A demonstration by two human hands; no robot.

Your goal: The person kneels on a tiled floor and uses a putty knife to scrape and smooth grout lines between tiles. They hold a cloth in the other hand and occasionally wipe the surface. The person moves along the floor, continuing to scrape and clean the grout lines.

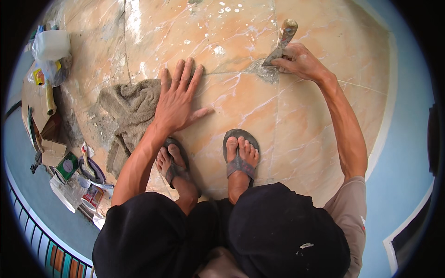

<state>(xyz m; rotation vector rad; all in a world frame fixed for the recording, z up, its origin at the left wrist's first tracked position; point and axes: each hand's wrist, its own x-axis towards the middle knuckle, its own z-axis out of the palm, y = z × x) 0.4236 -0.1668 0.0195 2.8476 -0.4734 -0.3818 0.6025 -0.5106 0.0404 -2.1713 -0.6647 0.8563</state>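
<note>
Clutter at far left: a white plastic bag (50, 46), flattened cardboard (34, 99), a small green tin (67, 166) and some tubs lie along the edge of the floor; the fisheye bends them so much that I can't make out what most of them hold.
Rag: a grey-brown rag (130, 109) lies crumpled on the tiles, touching the left hand's outer edge, with gritty dust on the floor just beside it.
Left hand: the left hand (178, 99) is flat on the marbled tile floor (306, 134), fingers spread wide, clamped on nothing; it looks to be bracing the crouch.
Feet: two feet in dark flip-flops (238, 160) stand on the tiles just below that hand.
Joint: a patch of grey filler (263, 70) sits where the tile joints cross, right under the blade.
Right hand: the right hand (299, 60) is closed around a putty knife (282, 41), blade tip down on the grey patch, wooden handle pointing away.
Step in hand: I'd judge this as working filler into the joint.
Next move: likely a firm, flat draw of the blade along the seam, kept level so it doesn't gouge.
Hard to see: the blade's edge is hidden by the fingers; the white specks beyond are too small to tell.
</note>
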